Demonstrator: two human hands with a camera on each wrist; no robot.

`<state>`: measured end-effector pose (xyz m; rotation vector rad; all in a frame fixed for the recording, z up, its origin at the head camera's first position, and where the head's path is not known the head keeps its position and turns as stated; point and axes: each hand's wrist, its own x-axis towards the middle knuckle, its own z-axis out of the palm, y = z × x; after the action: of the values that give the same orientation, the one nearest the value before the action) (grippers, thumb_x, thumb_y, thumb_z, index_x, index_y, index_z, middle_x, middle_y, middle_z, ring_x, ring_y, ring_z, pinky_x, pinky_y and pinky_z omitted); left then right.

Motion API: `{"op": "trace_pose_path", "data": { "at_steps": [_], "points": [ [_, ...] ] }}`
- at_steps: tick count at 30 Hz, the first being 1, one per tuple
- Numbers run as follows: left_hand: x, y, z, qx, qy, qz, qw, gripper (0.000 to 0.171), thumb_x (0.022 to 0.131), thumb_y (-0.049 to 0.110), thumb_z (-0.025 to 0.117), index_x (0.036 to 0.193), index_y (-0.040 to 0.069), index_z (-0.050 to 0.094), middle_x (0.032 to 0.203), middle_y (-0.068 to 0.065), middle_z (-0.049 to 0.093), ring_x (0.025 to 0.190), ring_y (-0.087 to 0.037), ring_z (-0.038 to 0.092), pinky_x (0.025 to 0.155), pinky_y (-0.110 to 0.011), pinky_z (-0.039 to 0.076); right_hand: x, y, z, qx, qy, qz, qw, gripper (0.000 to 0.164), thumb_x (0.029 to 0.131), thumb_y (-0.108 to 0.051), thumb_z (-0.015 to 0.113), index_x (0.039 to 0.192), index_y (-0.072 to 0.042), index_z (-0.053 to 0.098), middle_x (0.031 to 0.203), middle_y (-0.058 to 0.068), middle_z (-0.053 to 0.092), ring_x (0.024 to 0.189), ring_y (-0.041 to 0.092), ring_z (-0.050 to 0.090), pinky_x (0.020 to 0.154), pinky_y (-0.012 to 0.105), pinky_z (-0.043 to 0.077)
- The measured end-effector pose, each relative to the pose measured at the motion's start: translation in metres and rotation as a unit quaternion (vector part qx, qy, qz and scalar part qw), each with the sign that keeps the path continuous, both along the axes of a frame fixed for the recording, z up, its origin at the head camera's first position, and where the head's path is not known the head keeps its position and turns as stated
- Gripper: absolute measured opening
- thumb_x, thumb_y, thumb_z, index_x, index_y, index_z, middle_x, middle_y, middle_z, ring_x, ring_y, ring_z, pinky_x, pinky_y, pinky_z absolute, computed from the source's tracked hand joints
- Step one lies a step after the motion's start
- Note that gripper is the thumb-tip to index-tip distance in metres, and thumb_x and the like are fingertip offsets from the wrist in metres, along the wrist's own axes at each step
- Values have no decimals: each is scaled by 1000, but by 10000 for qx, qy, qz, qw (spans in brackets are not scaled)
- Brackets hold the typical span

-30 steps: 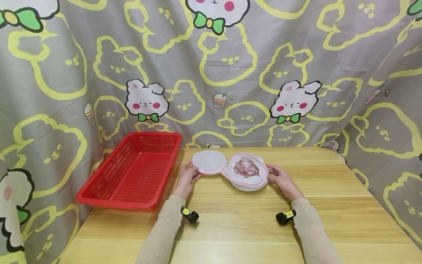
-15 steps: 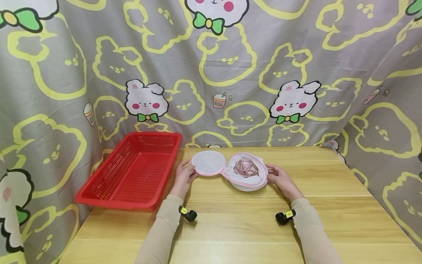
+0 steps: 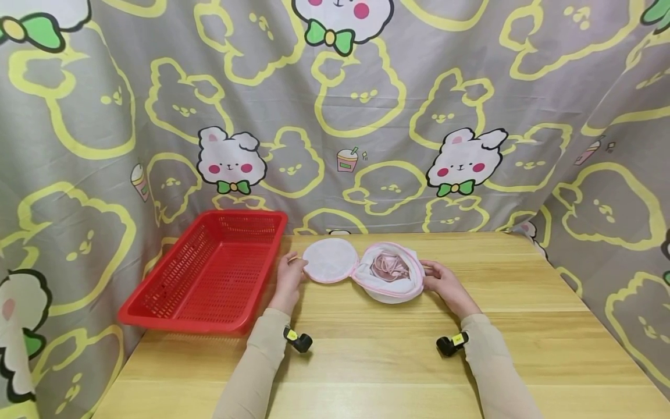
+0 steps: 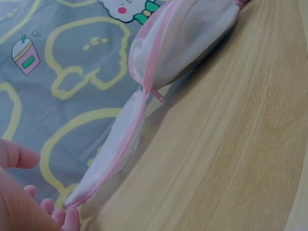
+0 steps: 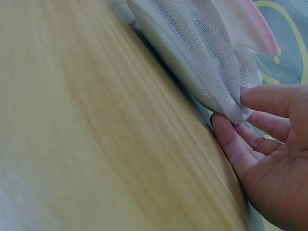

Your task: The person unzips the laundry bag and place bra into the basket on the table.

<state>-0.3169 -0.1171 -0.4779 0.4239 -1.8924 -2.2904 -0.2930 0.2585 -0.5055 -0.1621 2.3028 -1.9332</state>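
Note:
A white mesh laundry bag (image 3: 388, 295) with pink zip edging stands unzipped on the table in the head view. Its round lid (image 3: 331, 260) is folded out to the left, joined to the body at one side. Inside lies a bundled pink garment (image 3: 389, 266) with thin straps. My left hand (image 3: 289, 283) is at the lid's outer edge; the left wrist view shows fingertips (image 4: 72, 217) right by that rim and the thumb apart from it. My right hand (image 3: 449, 289) pinches the bag's right side, thumb (image 5: 226, 132) below and fingers above a fold of mesh. A zip pull (image 4: 158, 96) hangs near the hinge.
A red perforated plastic basket (image 3: 230, 279) stands on the left of the wooden table (image 3: 366, 361). Behind the table hangs a grey cartoon-printed curtain (image 3: 293, 105), which also covers both sides.
My left hand has slid a little left off the lid, which now lies flatter, its near edge lower in view. The right hand keeps its hold on the bag.

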Motion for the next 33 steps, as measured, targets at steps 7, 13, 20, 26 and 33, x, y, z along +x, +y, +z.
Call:
{"op": "trace_pose_path", "data": {
  "at_steps": [7, 13, 20, 26, 33],
  "points": [
    [5, 6, 9, -357, 50, -1, 9994, 50, 91, 4, 58, 137, -5, 41, 130, -24, 46, 108, -25, 47, 90, -36, 44, 1, 0, 0, -18, -1, -21, 10000, 59, 92, -7, 60, 145, 3, 37, 136, 28, 49, 97, 1, 60, 82, 20, 52],
    [8, 12, 15, -555, 260, -45, 9981, 48, 91, 5, 60, 135, -4, 45, 135, -29, 46, 122, -34, 48, 103, -47, 41, 2, -1, -1, 17, -11, -6, 10000, 58, 93, -7, 60, 145, 3, 36, 135, 28, 50, 96, 0, 60, 83, 19, 52],
    [12, 21, 26, -851, 499, -90, 9951, 46, 89, 4, 61, 133, -2, 48, 127, -26, 52, 115, -33, 56, 98, -38, 46, 4, 0, 0, -44, 56, 41, 10000, 59, 93, -6, 59, 145, 6, 34, 135, 31, 48, 96, -1, 59, 82, 19, 51],
    [18, 30, 39, -1165, 848, -392, 9888, 42, 86, 0, 63, 127, -1, 54, 115, -19, 58, 104, -27, 58, 89, -28, 48, 4, 1, 2, -56, 32, 14, 10000, 57, 94, -4, 56, 146, 6, 33, 135, 29, 49, 95, 1, 60, 81, 19, 51],
    [26, 38, 50, -1643, 1259, -836, 9748, 39, 87, 3, 65, 125, -1, 56, 117, -19, 60, 105, -28, 57, 93, -33, 47, 1, 0, 1, -71, -13, 10, 10000, 60, 91, -3, 59, 146, 5, 34, 137, 31, 47, 97, 0, 59, 83, 19, 51]
  ]
}}
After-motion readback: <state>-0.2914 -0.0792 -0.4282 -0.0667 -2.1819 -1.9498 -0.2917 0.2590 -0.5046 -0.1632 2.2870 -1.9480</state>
